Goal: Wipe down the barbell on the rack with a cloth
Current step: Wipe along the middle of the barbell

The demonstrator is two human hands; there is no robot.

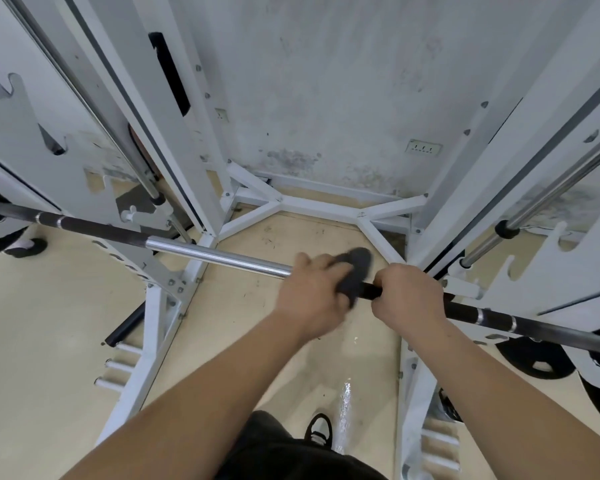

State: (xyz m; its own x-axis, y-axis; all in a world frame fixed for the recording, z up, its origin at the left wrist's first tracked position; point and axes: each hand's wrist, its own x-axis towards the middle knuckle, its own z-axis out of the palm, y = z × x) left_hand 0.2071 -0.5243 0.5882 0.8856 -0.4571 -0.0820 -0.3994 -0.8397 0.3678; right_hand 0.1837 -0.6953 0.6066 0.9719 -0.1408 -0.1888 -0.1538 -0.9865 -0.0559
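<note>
Head view: the barbell [219, 255] lies across the white rack [174, 188]. Near its middle the left hand [312, 299] wraps a dark cloth [355, 271] around it, and the right hand [407, 296] grips the bare bar just beside. Wiping looks underway; next, probably slide the cloth along toward an end.

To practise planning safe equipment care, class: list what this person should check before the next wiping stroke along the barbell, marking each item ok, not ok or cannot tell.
1. Cloth on the barbell: ok, the left hand grips it against the bar.
2. Bar steadied: ok, the right hand grips it beside the cloth.
3. Chrome stretch to the left unobstructed: ok.
4. Bar seated securely on the rack: cannot tell, supports not clearly visible.
5. Dry footing: cannot tell, a glossy patch near the shoe may be wet.
</note>
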